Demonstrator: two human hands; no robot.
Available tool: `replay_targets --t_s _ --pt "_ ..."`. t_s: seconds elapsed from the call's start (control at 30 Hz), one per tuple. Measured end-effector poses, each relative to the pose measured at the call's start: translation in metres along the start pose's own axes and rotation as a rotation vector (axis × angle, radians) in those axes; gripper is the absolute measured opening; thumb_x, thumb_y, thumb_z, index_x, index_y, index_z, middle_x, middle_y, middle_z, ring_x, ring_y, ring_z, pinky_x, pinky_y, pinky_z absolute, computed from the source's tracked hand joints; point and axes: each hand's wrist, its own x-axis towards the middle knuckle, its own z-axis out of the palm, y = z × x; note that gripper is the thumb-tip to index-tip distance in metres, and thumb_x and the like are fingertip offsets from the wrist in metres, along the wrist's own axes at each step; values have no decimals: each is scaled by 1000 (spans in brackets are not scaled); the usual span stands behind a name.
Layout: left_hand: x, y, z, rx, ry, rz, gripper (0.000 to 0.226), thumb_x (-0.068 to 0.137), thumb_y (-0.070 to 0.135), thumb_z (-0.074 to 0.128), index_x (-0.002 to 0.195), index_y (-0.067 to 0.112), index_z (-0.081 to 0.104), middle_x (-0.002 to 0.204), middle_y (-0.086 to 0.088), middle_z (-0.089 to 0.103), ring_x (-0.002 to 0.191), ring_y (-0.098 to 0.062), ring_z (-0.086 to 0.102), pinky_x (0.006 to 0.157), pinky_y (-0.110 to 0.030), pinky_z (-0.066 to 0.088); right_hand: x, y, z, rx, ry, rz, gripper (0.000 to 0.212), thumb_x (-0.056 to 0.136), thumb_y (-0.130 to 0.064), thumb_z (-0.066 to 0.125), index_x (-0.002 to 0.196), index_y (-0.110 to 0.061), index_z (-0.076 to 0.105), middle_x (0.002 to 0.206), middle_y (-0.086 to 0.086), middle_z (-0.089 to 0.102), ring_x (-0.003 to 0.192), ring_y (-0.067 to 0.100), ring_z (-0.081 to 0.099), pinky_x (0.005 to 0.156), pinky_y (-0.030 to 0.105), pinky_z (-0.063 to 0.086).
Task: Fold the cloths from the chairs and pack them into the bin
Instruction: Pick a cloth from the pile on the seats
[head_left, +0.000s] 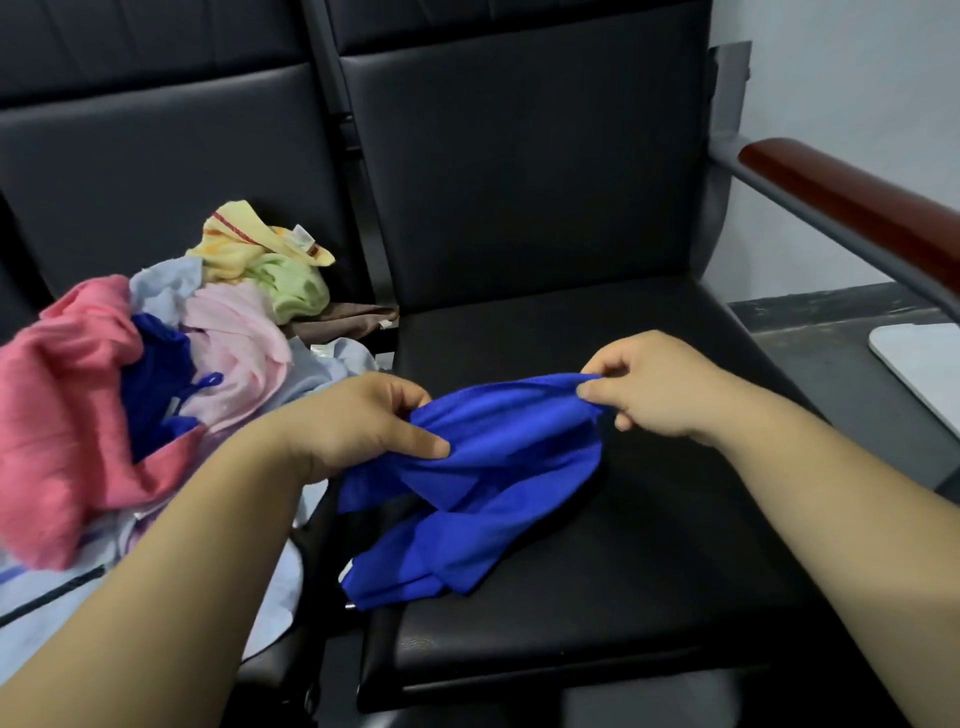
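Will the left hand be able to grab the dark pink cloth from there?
Probably yes, once it lets go. The left hand grips the blue cloth together with the right hand. The dark pink cloth lies on top of the pile right beside that arm, nothing blocking it.
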Motion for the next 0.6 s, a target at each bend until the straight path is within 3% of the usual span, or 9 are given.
replay_targets --t_s 0.1,0.2,0.27,0.37,0.43,0.53,0.6 --pt "8 -12 -11 189 211 -38 23 67 27 90 73 13 72 74 -11 72 68 -14 61 68 -30 45 8 4 8 314 90 157 15 102 -16 59 92 -15 69 75 4 69 46 5 62 47 23 43" --pt "12 -24 -26 237 323 -95 21 66 33 90 69 21 73 72 -9 71 67 -18 58 68 -33 43 11 3 6 670 -2 207 15 103 -12 58 91 -18 64 69 1 58 46 4 54 44 18 40" --pt "11 -27 -35 304 336 -137 25 64 35 91 70 18 73 66 -5 68 64 -17 55 66 -31 41 10 5 -3 576 -64 75 11 93 -12 74 89 -20 67 69 -3 61 53 6 54 51 21 43" --pt "15 -31 -40 309 371 -199 19 78 19 85 71 14 68 56 1 59 57 -15 50 53 -24 40 17 10 -10 18 42 -30 18 78 -18 87 86 -25 72 82 -6 72 73 11 65 64 27 49" --pt "25 -34 -41 288 472 -199 18 81 14 81 71 12 66 55 -1 57 49 -15 47 47 -21 39 25 11 -9 75 172 0 12 82 -17 83 82 -23 73 82 -2 72 73 15 64 64 28 48" --pt "42 -30 -34 -20 659 -116 23 91 7 70 73 11 58 58 -10 56 43 -15 50 41 -19 39 43 15 -4 569 263 101 12 94 -9 70 86 -18 69 84 8 71 67 13 68 66 29 56" --pt "50 -17 -28 -549 667 -15 25 100 0 56 78 12 52 67 -12 57 54 -17 59 38 -18 45 52 17 -5 785 301 67 14 96 -9 69 87 -20 68 92 12 72 78 14 73 76 32 62"
